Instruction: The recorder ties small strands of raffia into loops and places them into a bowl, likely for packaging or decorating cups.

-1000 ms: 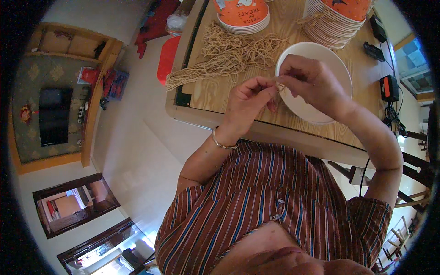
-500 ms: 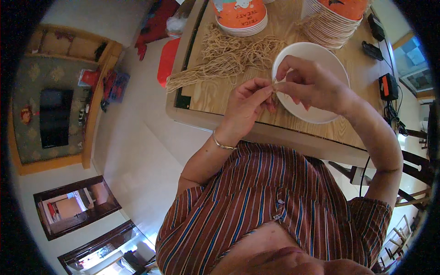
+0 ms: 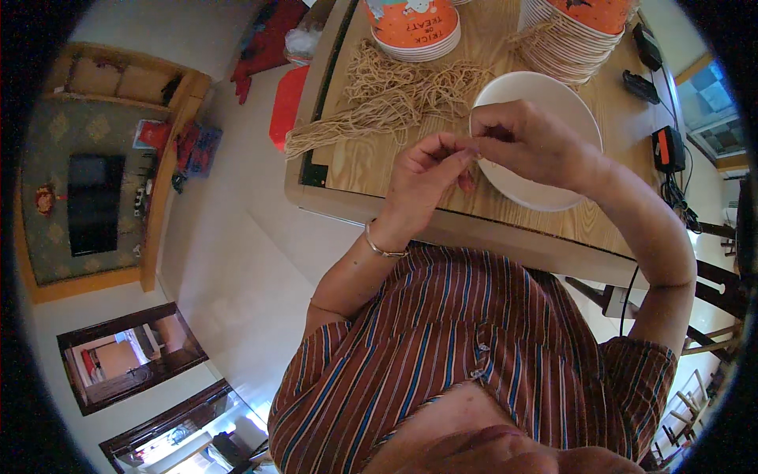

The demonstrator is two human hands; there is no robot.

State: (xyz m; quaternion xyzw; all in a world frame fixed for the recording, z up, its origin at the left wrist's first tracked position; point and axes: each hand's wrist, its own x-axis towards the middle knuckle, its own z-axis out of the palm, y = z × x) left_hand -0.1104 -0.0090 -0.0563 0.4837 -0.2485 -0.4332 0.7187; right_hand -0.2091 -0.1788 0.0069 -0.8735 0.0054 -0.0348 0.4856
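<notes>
A white paper tub [image 3: 564,186] sits near the table's front edge, with its wide mouth toward me. At its left rim the fingertips of my two hands meet. My left hand [image 3: 430,174] is closed in a pinch, thumb against forefinger. My right hand [image 3: 537,146] reaches over the tub's opening, its fingers also closed in a pinch. Between them is what looks like a thin end of twine, mostly hidden by the fingers. A loose bundle of tan twine [image 3: 395,107] lies on the table just left of the tub.
Behind the twine stands a stack of orange printed tubs [image 3: 414,35]. A taller stack of tubs [image 3: 572,47], with twine on its side, is at the back right. Black adapters and cables [image 3: 669,150] lie along the right edge of the wooden table [image 3: 359,170]. A red stool [image 3: 286,110] stands left.
My right hand's fingers have curled in more and its wrist has turned slightly. My left hand stays almost in place, still pinching at the tub's rim.
</notes>
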